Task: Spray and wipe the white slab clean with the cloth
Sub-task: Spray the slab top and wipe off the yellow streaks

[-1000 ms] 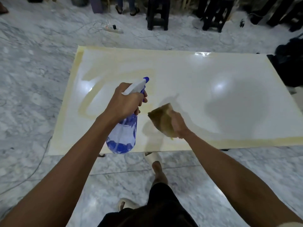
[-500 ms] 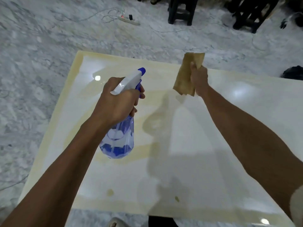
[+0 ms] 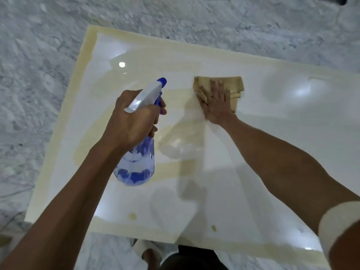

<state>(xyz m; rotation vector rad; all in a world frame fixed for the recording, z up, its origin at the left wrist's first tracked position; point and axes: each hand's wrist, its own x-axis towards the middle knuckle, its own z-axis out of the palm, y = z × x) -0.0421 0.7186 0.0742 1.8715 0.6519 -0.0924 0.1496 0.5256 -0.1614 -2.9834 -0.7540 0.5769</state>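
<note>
White slab (image 3: 263,152) sits flat on the marble floor (image 3: 39,94), yellowish streaks all over. Right hand (image 3: 217,103) presses the tan cloth (image 3: 236,84) down, fingers flat. Left hand (image 3: 134,121) grips a blue spray bottle (image 3: 136,164) above it.

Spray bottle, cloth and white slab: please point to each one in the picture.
spray bottle (image 3: 136,164): head view, on its clear blue body.
cloth (image 3: 234,83): head view, on the flat part beyond the fingers.
white slab (image 3: 282,137): head view, on bare glossy surface.
</note>
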